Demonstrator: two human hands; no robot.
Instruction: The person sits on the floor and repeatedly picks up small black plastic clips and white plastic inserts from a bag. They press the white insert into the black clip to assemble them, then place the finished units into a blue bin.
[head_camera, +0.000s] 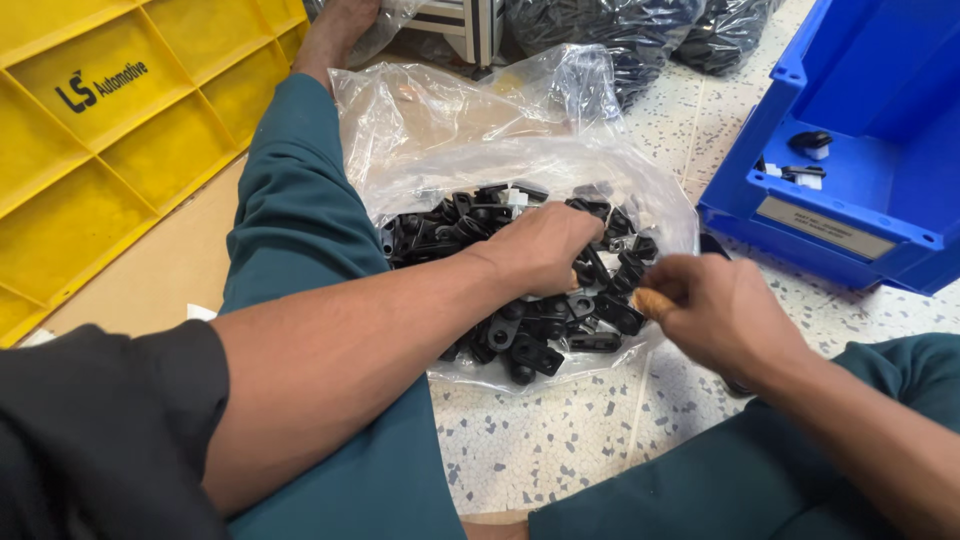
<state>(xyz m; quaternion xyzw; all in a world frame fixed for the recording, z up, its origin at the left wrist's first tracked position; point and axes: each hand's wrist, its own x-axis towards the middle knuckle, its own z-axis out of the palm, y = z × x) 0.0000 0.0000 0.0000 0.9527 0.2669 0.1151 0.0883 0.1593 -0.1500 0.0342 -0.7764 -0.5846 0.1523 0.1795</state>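
A clear plastic bag lies open on the speckled floor between my legs, full of several small black plastic clips. My left hand reaches into the bag with its fingers curled down among the clips; what it grips is hidden. My right hand hovers at the bag's right edge, fingers pinched close together, with a black clip just at its fingertips. Whether it holds that clip is unclear.
A yellow compartment crate leans at the left. A blue bin at the right holds a few small black and white parts. More bags of black parts lie at the back. My teal trouser legs flank the bag.
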